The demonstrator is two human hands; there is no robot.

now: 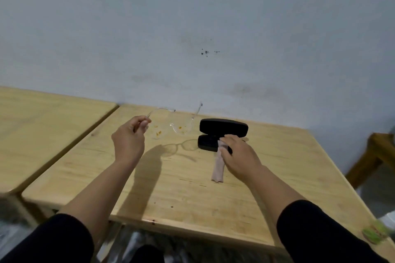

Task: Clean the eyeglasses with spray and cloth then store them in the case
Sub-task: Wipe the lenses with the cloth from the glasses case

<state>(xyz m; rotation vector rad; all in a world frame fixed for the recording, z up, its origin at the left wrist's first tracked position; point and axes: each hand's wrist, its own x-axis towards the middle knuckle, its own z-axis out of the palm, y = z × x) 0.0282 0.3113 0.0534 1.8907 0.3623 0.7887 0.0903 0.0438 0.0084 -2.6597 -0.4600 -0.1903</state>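
My left hand (pixel 130 137) pinches one temple arm of the clear-framed eyeglasses (pixel 181 128) and holds them above the wooden table (pixel 171 188). Orange-yellow smudges show on both lenses. Their shadow falls on the table below. A black glasses case (pixel 223 127) lies open near the wall, lid up. My right hand (pixel 237 156) rests at the case's front edge with its fingers closed on a pale pink cloth (pixel 218 170), which hangs from the case down onto the table. No spray bottle is in view.
A second wooden table (pixel 42 126) stands to the left with a narrow gap between. A pale wall (pixel 192 28) runs behind both. A brown wooden stool or frame (pixel 372 156) stands to the right. A blurred green object (pixel 375 233) sits at the table's near right corner.
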